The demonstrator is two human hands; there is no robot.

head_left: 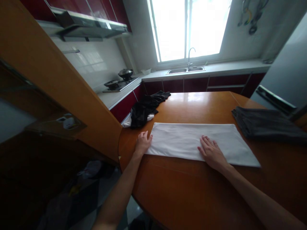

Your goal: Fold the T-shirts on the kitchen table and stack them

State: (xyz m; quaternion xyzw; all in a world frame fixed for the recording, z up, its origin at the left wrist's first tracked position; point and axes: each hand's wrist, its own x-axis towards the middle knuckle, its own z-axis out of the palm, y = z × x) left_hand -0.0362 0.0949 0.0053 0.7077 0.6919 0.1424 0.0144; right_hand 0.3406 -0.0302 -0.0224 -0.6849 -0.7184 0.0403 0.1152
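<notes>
A white cloth (177, 139), folded into a long flat strip, lies across the wooden table in front of me. My right hand (212, 153) rests flat on it, right of its middle, fingers stretched out and palm down. At the cloth's left end is my left hand (143, 143), its fingers slightly bent and apart, with the thumb side touching the edge. Neither hand grips anything that I can see. Whether the white cloth is a garment or a plain sheet cannot be made out.
Dark grey folded cloth (268, 123) lies at the table's right. A crumpled black garment (146, 107) with something white (127, 122) under it sits at the far left edge. Beyond the wooden table (192, 107) are a sink (185, 70) and a stove (122, 83) with pans.
</notes>
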